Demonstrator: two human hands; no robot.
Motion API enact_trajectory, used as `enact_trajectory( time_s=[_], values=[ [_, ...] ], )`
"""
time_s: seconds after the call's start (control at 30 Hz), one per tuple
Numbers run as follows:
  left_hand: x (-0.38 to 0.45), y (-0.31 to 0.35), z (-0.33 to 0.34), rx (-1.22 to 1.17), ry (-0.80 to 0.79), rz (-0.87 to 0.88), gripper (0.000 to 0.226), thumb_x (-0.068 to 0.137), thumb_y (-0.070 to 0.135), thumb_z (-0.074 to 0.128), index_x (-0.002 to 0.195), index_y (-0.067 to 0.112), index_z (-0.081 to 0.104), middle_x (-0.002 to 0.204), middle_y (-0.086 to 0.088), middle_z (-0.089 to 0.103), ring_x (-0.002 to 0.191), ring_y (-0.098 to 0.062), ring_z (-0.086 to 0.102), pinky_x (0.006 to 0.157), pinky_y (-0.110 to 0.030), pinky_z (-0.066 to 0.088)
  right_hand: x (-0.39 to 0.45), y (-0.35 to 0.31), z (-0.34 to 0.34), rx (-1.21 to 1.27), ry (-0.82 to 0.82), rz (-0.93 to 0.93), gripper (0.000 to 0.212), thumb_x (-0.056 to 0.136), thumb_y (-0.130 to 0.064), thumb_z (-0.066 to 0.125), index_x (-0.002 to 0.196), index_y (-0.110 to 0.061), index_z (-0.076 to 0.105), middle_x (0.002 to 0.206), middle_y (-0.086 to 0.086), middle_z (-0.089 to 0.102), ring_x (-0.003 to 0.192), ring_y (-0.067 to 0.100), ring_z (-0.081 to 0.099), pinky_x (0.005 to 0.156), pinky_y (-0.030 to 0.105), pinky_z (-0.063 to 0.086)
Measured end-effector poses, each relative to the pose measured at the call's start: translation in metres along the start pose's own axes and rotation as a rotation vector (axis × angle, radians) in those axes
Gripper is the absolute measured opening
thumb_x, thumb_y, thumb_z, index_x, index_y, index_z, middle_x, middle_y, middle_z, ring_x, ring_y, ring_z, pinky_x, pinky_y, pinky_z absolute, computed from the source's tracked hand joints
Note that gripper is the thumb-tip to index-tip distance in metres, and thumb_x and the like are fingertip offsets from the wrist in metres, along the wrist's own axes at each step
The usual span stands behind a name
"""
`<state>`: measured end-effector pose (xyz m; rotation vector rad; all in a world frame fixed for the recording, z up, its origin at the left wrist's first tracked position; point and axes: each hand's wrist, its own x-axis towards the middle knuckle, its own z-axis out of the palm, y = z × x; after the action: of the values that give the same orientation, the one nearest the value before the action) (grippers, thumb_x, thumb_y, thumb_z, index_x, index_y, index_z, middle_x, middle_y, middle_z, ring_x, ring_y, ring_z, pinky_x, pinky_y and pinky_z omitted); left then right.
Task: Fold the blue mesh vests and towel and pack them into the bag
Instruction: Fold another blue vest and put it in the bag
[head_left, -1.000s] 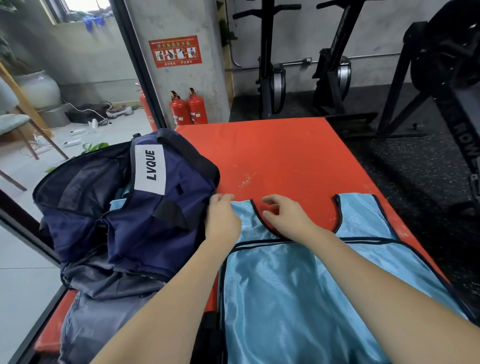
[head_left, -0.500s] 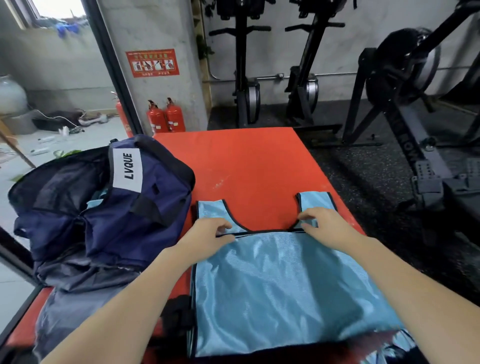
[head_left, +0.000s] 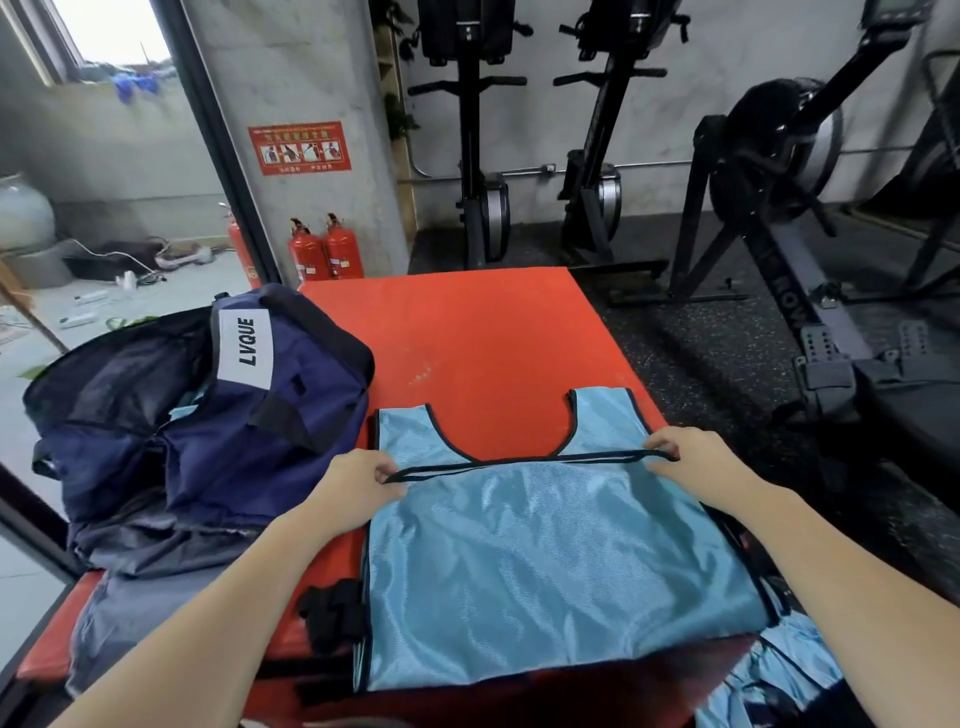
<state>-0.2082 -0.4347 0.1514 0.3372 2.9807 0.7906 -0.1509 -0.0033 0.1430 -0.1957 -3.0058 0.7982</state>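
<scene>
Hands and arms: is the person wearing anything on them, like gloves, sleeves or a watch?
No. The left hand and right hand are bare: no gloves, and no rings that show. Both forearms are bare too, right down to the picture's lower edge, with no sleeve, watch or bracelet in view. Whatever is worn higher up is out of the picture.
</scene>
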Motion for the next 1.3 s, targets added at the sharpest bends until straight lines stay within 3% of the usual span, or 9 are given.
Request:
enact_trajectory(
  time_s=[0.13, 0.37, 0.53, 0.6, 0.73, 0.87, 1.07, 1.2, 1.3],
  values=[
    [0.0, 0.008, -0.015, -0.068, 0.068, -0.03, 0.011, 0.081, 0.027, 0.076, 0.078, 0.018, 0.07, 0.064, 0.002, 0.054, 0.063, -0.009, 0.049, 0.061, -0.019, 0.038, 0.006, -0.006, -0.016, 0.152, 0.11, 0.03, 0.009, 0.087, -0.023, 0.074, 0.086, -0.033, 0.072, 0.088, -0.012, 0.071, 0.081, -0.002, 0.06, 0.069, 0.013, 0.04],
    [0.019, 0.025, -0.029, -0.28, 0.333, -0.117, 0.005, 0.084, 0.025, 0.074, 0.086, 0.029, 0.072, 0.076, 0.008, 0.068, 0.075, -0.007, 0.06, 0.068, -0.016, 0.042, 0.035, -0.025, -0.022, 0.369, 0.343, 0.032, 0.003, 0.089, -0.028, 0.072, 0.092, -0.027, 0.073, 0.08, -0.011, 0.069, 0.075, 0.008, 0.062, 0.074, 0.028, 0.047],
    [0.036, 0.019, -0.008, -0.192, 0.162, -0.228, 0.021, 0.086, 0.024, 0.072, 0.106, 0.017, 0.067, 0.084, 0.003, 0.069, 0.089, -0.016, 0.062, 0.075, -0.023, 0.041, 0.05, -0.008, 0.005, 0.215, 0.174, 0.124, 0.016, 0.087, -0.034, 0.075, 0.088, -0.018, 0.074, 0.082, -0.003, 0.07, 0.078, 0.013, 0.064, 0.069, 0.025, 0.045],
    [0.036, 0.015, -0.003, -0.139, 0.1, -0.248, 0.024, 0.082, 0.025, 0.076, 0.102, 0.012, 0.069, 0.09, -0.004, 0.071, 0.088, -0.021, 0.065, 0.077, -0.029, 0.047, 0.05, 0.001, 0.009, 0.159, 0.118, 0.149, 0.021, 0.086, -0.038, 0.076, 0.085, -0.018, 0.076, 0.079, 0.001, 0.072, 0.07, 0.014, 0.063, 0.061, 0.027, 0.047],
    [0.037, 0.005, -0.004, -0.145, 0.04, -0.288, 0.024, 0.078, 0.026, 0.077, 0.083, 0.004, 0.069, 0.072, -0.002, 0.064, 0.066, -0.016, 0.055, 0.062, -0.029, 0.045, 0.05, 0.005, -0.002, 0.179, 0.121, 0.177, 0.016, 0.083, -0.033, 0.078, 0.081, -0.017, 0.075, 0.087, 0.003, 0.074, 0.084, 0.02, 0.067, 0.075, 0.032, 0.05],
    [0.04, 0.002, -0.008, -0.123, 0.116, -0.251, 0.024, 0.08, 0.025, 0.075, 0.077, 0.002, 0.067, 0.062, 0.0, 0.056, 0.06, -0.015, 0.047, 0.058, -0.03, 0.039, 0.054, 0.001, -0.014, 0.223, 0.191, 0.143, 0.014, 0.086, -0.032, 0.076, 0.086, -0.018, 0.074, 0.086, -0.001, 0.072, 0.084, 0.014, 0.065, 0.077, 0.03, 0.046],
    [0.058, 0.005, -0.01, -0.178, 0.373, -0.235, 0.011, 0.09, 0.03, 0.068, 0.088, 0.02, 0.071, 0.074, 0.006, 0.069, 0.083, -0.021, 0.061, 0.073, -0.031, 0.038, 0.08, -0.018, -0.018, 0.358, 0.365, 0.107, 0.022, 0.09, -0.033, 0.072, 0.104, -0.017, 0.072, 0.091, -0.002, 0.068, 0.091, 0.015, 0.064, 0.082, 0.028, 0.044],
    [0.07, -0.005, 0.001, -0.133, 0.283, -0.319, 0.009, 0.086, 0.031, 0.068, 0.087, 0.023, 0.071, 0.07, 0.008, 0.068, 0.079, -0.019, 0.064, 0.068, -0.026, 0.039, 0.093, -0.006, 0.007, 0.232, 0.185, 0.189, 0.037, 0.088, -0.037, 0.074, 0.112, -0.009, 0.07, 0.102, 0.006, 0.069, 0.096, 0.022, 0.063, 0.085, 0.03, 0.046],
    [0.074, -0.01, 0.006, -0.094, 0.235, -0.326, 0.007, 0.084, 0.028, 0.065, 0.081, 0.023, 0.069, 0.066, 0.005, 0.067, 0.073, -0.019, 0.064, 0.059, -0.026, 0.041, 0.096, 0.005, 0.02, 0.158, 0.194, 0.182, 0.027, 0.088, -0.029, 0.073, 0.109, -0.01, 0.072, 0.104, 0.007, 0.073, 0.099, 0.024, 0.066, 0.082, 0.027, 0.042]
  ],
)
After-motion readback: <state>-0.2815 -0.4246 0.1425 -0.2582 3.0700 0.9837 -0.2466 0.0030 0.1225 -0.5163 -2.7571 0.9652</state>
